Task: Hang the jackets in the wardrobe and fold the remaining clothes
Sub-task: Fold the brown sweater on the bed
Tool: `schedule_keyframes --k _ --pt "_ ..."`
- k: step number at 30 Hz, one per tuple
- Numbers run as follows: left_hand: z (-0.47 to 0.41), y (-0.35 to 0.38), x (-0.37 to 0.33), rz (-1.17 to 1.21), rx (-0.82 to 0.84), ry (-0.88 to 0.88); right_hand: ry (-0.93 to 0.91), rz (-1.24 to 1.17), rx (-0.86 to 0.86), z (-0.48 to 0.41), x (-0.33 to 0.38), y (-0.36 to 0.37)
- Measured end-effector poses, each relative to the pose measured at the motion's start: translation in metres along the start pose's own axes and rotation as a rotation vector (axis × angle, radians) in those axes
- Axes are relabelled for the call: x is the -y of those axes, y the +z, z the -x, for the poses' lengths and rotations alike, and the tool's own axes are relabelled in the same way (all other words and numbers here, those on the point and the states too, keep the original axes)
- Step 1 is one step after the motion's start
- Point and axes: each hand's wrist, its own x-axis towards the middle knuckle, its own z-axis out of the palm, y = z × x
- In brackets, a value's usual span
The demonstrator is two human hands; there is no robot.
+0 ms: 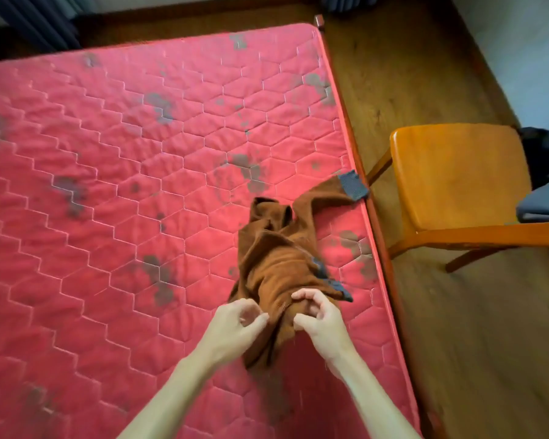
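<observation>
Head view: a brown sweater (279,264) with grey cuffs lies bunched on the red mattress (108,185) near its right edge. Left hand (235,327) and right hand (317,318) each pinch its near hem between curled fingers and thumb. Beside the bed stands a wooden chair (457,182) carrying grey folded clothes (542,207).

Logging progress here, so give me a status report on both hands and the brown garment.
Left hand and right hand both pinch near edge of brown garment. Garment bunched, unfolded, on red mattress. Nothing blocking the hands.
</observation>
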Motion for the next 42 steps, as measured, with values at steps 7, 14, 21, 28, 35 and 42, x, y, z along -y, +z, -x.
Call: schedule_keyframes --k 7,14,21,28,35,42 --pt "0.096 -0.039 -0.029 0.169 -0.175 0.143 -0.237 0.15 0.106 0.112 0.073 0.023" --pt "0.158 -0.091 -0.066 0.097 0.048 0.28 -0.395 0.169 0.203 0.208 0.148 0.052" --pt "0.202 -0.143 -0.082 -0.15 0.086 0.417 -0.561 0.262 0.226 0.273 0.191 0.076" --pt "0.244 -0.176 -0.083 -0.108 -0.02 0.512 -0.704 0.364 0.136 0.311 0.224 0.085" --pt "0.271 -0.209 -0.081 -0.135 -0.345 0.643 -0.684 0.729 -0.274 0.3 0.227 0.096" --pt "0.302 -0.235 -0.085 -0.184 -0.469 0.896 -0.909 1.106 -0.115 0.299 0.229 0.147"
